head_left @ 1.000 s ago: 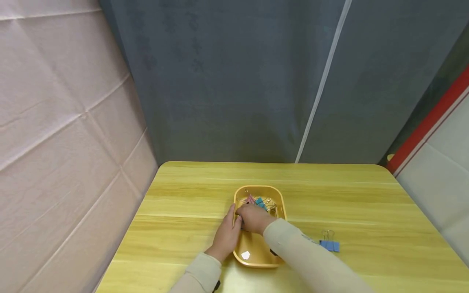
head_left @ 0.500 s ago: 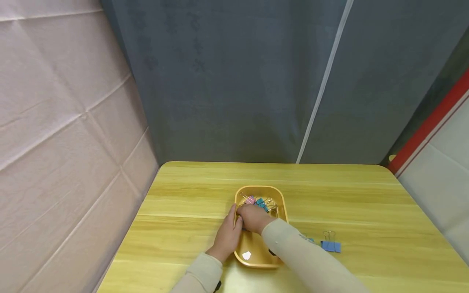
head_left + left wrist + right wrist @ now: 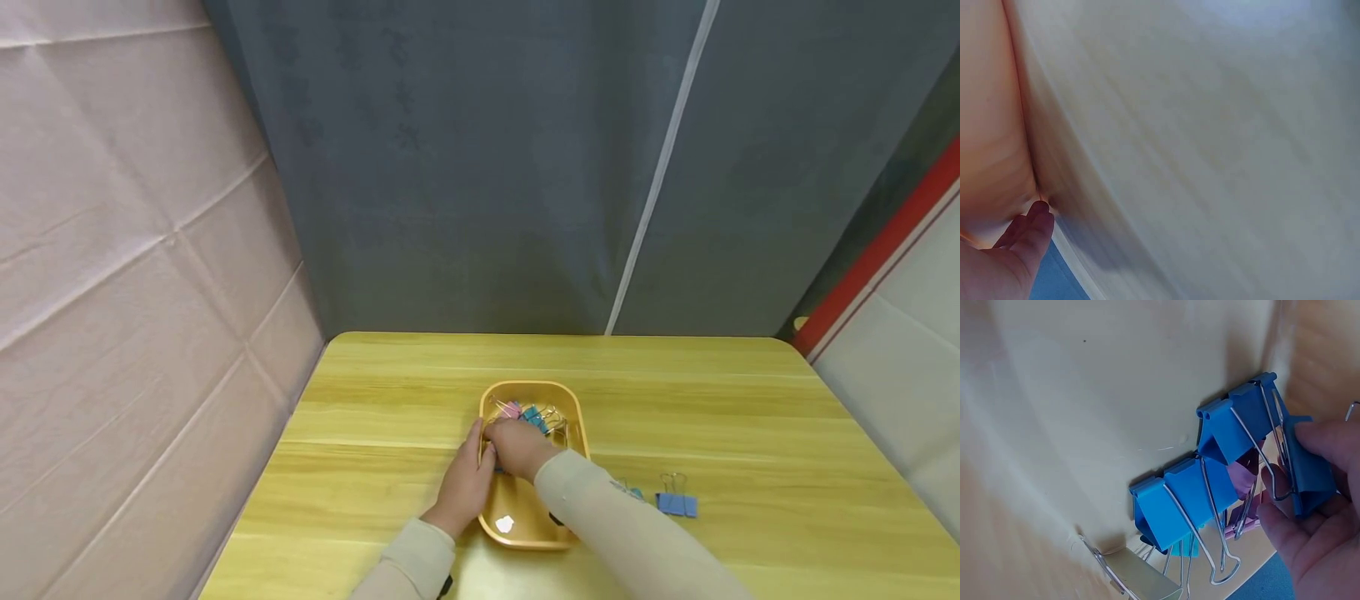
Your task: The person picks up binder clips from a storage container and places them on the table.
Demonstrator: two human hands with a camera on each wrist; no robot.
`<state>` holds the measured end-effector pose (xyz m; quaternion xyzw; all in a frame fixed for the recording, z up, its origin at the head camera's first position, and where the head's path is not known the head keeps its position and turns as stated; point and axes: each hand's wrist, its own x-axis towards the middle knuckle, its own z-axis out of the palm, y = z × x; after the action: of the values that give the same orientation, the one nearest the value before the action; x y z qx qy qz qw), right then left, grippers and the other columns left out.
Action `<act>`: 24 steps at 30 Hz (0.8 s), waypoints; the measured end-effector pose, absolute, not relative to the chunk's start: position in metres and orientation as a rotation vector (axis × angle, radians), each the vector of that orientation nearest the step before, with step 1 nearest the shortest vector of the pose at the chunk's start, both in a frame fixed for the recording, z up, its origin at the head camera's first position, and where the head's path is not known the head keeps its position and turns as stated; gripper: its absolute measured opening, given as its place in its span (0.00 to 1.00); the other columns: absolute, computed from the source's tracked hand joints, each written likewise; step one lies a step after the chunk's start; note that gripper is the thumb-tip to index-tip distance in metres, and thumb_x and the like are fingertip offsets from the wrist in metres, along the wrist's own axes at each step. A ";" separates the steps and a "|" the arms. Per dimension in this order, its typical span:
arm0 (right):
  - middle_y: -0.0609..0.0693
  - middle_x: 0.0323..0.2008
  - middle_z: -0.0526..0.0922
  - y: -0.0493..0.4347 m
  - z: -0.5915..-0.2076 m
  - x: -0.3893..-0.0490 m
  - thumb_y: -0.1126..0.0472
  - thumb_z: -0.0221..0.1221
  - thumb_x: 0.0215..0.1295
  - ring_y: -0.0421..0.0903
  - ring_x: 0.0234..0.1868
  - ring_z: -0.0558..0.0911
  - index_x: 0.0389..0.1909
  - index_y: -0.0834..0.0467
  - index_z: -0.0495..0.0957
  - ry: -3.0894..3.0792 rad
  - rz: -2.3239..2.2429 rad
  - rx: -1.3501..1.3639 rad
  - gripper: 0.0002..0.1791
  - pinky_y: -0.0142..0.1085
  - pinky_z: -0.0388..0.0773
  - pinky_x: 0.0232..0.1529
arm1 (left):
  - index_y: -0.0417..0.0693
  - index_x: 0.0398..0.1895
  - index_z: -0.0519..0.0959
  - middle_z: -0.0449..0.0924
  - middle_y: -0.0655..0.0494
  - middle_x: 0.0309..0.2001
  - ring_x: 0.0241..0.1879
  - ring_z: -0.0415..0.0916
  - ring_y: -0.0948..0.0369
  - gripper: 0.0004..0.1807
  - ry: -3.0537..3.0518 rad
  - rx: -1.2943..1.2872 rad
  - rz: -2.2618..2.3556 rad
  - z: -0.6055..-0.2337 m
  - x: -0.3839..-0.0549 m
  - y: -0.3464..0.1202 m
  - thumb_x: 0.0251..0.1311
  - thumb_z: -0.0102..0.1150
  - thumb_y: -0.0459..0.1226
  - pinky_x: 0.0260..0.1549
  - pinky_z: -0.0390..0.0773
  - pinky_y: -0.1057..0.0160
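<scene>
My left hand [image 3: 463, 487] holds the left side of a yellow tray [image 3: 525, 544], fingers along the outer wall and thumb over the rim. In the left wrist view its fingers [image 3: 1034, 228] touch the wall's outside. My right hand [image 3: 519, 446] is inside the tray near its left wall. In the right wrist view it pinches a blue binder clip [image 3: 1310, 472] between thumb and fingers. Beside that lie two more blue binder clips [image 3: 1182, 497], a purple-pink one [image 3: 1244, 478] and a gold-coloured one [image 3: 1141, 572].
On the table [image 3: 375, 433], right of the tray, stands a blue binder clip [image 3: 677, 504]. A teal clip [image 3: 637, 492] is partly hidden by my right sleeve. Several clips, including teal [image 3: 534, 418] and pink [image 3: 511, 409] ones, lie at the tray's far end.
The pink clip in the tray has turned and shifted slightly beside my right hand. My right forearm has moved a little left, showing more of the teal clip. My left hand keeps its place.
</scene>
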<state>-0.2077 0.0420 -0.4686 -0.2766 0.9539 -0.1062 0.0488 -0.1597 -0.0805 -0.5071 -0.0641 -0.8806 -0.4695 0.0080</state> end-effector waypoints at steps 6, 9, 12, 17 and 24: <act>0.51 0.36 0.85 0.043 -0.464 -0.204 0.64 0.59 0.64 0.50 0.41 0.84 0.38 0.56 0.81 2.911 -0.337 -0.839 0.04 0.44 0.83 0.40 | 0.40 0.74 0.54 0.62 0.36 0.69 0.68 0.60 0.41 0.31 -2.763 -0.190 -1.450 -0.506 -0.159 -0.081 0.75 0.39 0.45 0.67 0.60 0.43; 0.51 0.35 0.84 0.043 -0.463 -0.202 0.63 0.59 0.64 0.49 0.40 0.84 0.36 0.55 0.81 2.919 -0.335 -0.849 0.03 0.44 0.84 0.38 | 0.40 0.74 0.54 0.62 0.36 0.69 0.67 0.60 0.41 0.31 -2.763 -0.192 -1.443 -0.507 -0.159 -0.081 0.75 0.39 0.46 0.67 0.60 0.43; 0.51 0.34 0.84 0.043 -0.461 -0.201 0.63 0.60 0.64 0.49 0.39 0.84 0.36 0.55 0.80 2.920 -0.333 -0.853 0.02 0.44 0.84 0.36 | 0.40 0.74 0.53 0.61 0.36 0.69 0.68 0.59 0.42 0.31 -2.766 -0.190 -1.455 -0.507 -0.160 -0.081 0.75 0.38 0.46 0.67 0.59 0.43; 0.49 0.33 0.84 0.045 -0.459 -0.201 0.64 0.62 0.60 0.48 0.37 0.84 0.35 0.55 0.80 2.921 -0.332 -0.853 0.03 0.43 0.83 0.34 | 0.40 0.75 0.52 0.59 0.38 0.71 0.69 0.57 0.43 0.32 -2.780 -0.178 -1.470 -0.508 -0.160 -0.081 0.75 0.37 0.49 0.68 0.58 0.44; 0.49 0.36 0.86 0.049 -0.453 -0.201 0.64 0.63 0.60 0.47 0.37 0.85 0.38 0.56 0.82 2.906 -0.311 -0.822 0.06 0.41 0.84 0.37 | 0.41 0.75 0.52 0.58 0.38 0.71 0.70 0.56 0.42 0.32 -2.794 -0.150 -1.481 -0.507 -0.159 -0.080 0.75 0.37 0.48 0.69 0.57 0.43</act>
<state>-0.2006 0.0493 -0.4528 -0.2705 0.9558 -0.1022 0.0529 -0.1592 -0.0805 -0.5072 -0.0472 -0.8825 -0.4677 -0.0121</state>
